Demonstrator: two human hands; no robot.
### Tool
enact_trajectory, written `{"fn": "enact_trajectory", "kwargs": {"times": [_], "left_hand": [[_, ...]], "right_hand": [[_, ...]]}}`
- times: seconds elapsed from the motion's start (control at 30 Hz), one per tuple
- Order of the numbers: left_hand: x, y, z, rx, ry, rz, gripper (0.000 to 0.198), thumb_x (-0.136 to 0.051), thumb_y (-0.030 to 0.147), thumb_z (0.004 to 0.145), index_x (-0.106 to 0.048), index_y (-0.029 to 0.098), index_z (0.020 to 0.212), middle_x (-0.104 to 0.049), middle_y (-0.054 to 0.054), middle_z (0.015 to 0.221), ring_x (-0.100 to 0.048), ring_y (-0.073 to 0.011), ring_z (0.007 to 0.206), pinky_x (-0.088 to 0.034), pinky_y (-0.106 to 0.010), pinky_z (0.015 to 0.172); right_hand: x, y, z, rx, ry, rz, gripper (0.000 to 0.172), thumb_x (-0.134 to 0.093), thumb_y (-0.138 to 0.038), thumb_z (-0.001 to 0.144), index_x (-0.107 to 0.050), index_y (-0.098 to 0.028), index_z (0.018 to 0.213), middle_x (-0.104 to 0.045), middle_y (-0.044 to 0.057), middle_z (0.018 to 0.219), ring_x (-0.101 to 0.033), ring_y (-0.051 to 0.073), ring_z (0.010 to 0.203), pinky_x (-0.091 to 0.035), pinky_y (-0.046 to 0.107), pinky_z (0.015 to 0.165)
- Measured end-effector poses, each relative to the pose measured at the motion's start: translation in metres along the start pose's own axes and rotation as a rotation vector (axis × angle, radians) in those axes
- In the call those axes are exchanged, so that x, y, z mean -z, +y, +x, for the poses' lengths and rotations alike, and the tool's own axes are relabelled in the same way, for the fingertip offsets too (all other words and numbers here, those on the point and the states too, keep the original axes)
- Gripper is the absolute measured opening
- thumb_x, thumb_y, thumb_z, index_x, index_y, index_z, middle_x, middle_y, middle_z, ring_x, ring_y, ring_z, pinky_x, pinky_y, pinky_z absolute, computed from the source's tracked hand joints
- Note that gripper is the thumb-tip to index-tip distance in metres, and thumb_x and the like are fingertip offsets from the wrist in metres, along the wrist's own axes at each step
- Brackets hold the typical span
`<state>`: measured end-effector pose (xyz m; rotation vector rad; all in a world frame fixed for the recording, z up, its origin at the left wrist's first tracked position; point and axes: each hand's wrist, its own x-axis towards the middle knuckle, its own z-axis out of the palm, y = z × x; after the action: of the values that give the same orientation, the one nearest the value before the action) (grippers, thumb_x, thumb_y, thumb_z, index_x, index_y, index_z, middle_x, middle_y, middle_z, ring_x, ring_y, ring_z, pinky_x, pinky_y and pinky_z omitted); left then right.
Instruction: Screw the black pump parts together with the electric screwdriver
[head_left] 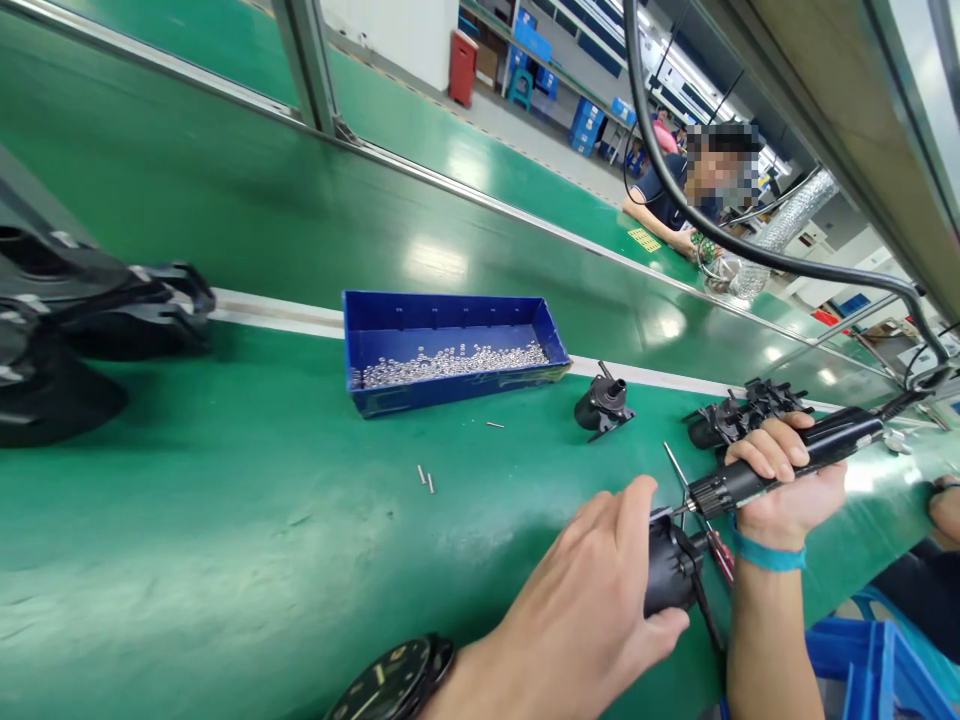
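My left hand (581,590), with a watch (394,680) at its wrist, is wrapped round a black motor-like housing (670,570) at the lower right. In my right hand (784,480) is a black electric screwdriver (810,450), tilted, its bit pointing left and down at the housing's upper edge. Whether the bit sits in a screw is too small to tell. Behind the tool's tip lies a hand screwdriver with a red handle (720,555), partly hidden. A similar black housing (602,402) stands beyond my hands, and several more black parts (742,412) are grouped behind the right one.
A blue bin (442,393) with many small metal pieces stands mid-bench. Loose screws (426,478) lie before it. Dark equipment (90,330) is at the left. A black cable (780,262) hangs at the upper right. A person (675,195) sits across; blue crates (862,660) are lower right.
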<state>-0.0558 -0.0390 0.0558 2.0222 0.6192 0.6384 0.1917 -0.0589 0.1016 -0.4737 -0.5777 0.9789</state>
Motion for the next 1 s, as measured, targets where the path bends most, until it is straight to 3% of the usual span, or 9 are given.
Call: {"fn": "enact_trajectory", "kwargs": {"times": [0.1, 0.27, 0.47, 0.57, 0.67, 0.87, 1.0], "left_hand": [[0.000, -0.012, 0.003, -0.044, -0.017, 0.014, 0.047, -0.080, 0.024, 0.079, -0.058, 0.020, 0.120, -0.068, -0.010, 0.111, -0.066, -0.0316, 0.102, -0.056, -0.046, 0.087], [-0.007, -0.047, 0.009, -0.110, -0.016, -0.065, 0.054, -0.084, 0.025, 0.079, -0.053, 0.023, 0.122, -0.066, -0.007, 0.121, -0.065, -0.0271, 0.109, -0.054, -0.043, 0.096], [-0.015, -0.070, 0.006, -0.025, -0.098, -0.147, 0.049, -0.076, 0.014, 0.080, -0.049, 0.025, 0.120, -0.059, -0.004, 0.119, -0.064, -0.0212, 0.101, -0.053, -0.037, 0.089], [-0.013, -0.069, 0.005, -0.012, -0.141, -0.153, 0.047, -0.072, 0.013, 0.080, -0.050, 0.025, 0.120, -0.057, -0.004, 0.117, -0.063, -0.0200, 0.100, -0.052, -0.036, 0.088], [-0.006, -0.061, 0.007, 0.040, -0.169, -0.140, 0.043, -0.076, 0.023, 0.079, -0.053, 0.023, 0.115, -0.056, -0.005, 0.116, -0.060, -0.0221, 0.102, -0.050, -0.038, 0.090], [0.006, -0.036, 0.020, 0.301, -0.222, -0.145, 0.034, -0.069, 0.047, 0.080, -0.056, 0.021, 0.098, -0.058, -0.004, 0.104, -0.057, -0.0220, 0.090, -0.048, -0.039, 0.083], [-0.002, -0.023, 0.026, 0.466, -0.160, -0.098, 0.045, -0.077, 0.052, 0.069, -0.053, 0.021, 0.090, -0.057, -0.003, 0.099, -0.057, -0.0221, 0.086, -0.047, -0.037, 0.077]], "right_hand": [[-0.003, 0.001, -0.001, 0.052, 0.017, -0.098, 0.026, -0.070, -0.039, 0.071, -0.059, -0.022, 0.087, -0.054, -0.009, 0.054, -0.046, 0.008, 0.039, -0.038, 0.021, 0.040], [-0.017, 0.007, -0.008, 0.167, 0.050, -0.239, 0.031, -0.069, -0.047, 0.069, -0.065, -0.019, 0.082, -0.053, -0.008, 0.052, -0.043, 0.008, 0.038, -0.039, 0.022, 0.039], [-0.046, 0.031, -0.026, 0.149, -0.019, -0.361, 0.052, -0.054, -0.070, 0.084, -0.069, -0.021, 0.082, -0.050, -0.006, 0.050, -0.045, 0.011, 0.035, -0.041, 0.024, 0.039], [-0.058, 0.042, -0.035, 0.130, -0.110, -0.419, 0.061, -0.051, -0.078, 0.082, -0.073, -0.021, 0.084, -0.054, -0.003, 0.052, -0.051, 0.014, 0.038, -0.045, 0.028, 0.041], [-0.065, 0.048, -0.040, 0.108, -0.152, -0.424, 0.063, -0.047, -0.077, 0.084, -0.074, -0.020, 0.087, -0.058, 0.000, 0.054, -0.056, 0.017, 0.042, -0.047, 0.031, 0.044], [-0.070, 0.051, -0.036, 0.061, -0.140, -0.427, 0.065, -0.044, -0.077, 0.086, -0.074, -0.019, 0.087, -0.060, 0.001, 0.054, -0.054, 0.017, 0.042, -0.046, 0.030, 0.043], [-0.074, 0.053, -0.035, 0.021, -0.133, -0.388, 0.068, -0.043, -0.077, 0.087, -0.075, -0.017, 0.087, -0.061, 0.003, 0.054, -0.054, 0.017, 0.045, -0.046, 0.030, 0.045]]}}
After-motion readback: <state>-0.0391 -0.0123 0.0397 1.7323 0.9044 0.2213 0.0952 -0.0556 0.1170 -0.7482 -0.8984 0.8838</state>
